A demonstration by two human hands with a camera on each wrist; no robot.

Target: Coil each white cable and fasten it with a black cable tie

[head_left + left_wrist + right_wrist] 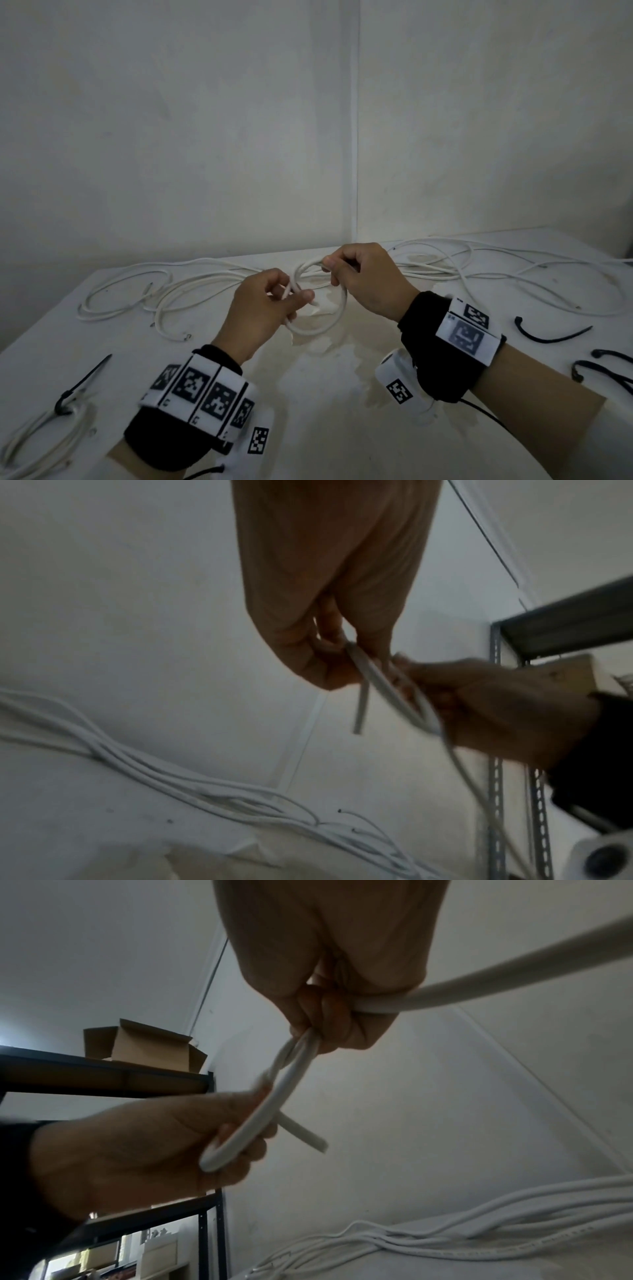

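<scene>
Both hands hold one white cable [337,313] looped into a small ring above the middle of the table. My left hand [274,301] pinches the ring's left side where the strands cross, and the cable's cut end [359,712] sticks out below its fingers. My right hand [356,274] grips the ring's top right, fingers curled round the strands [377,1005]. A finished coil [41,435] with a black tie [82,385] lies at the near left. Loose black ties [551,334] lie at the right.
Several loose white cables [144,294] sprawl across the back of the white table [325,394], left and right [496,267]. White walls meet in a corner behind. A dark metal shelf [103,1074] carries a cardboard box [143,1047].
</scene>
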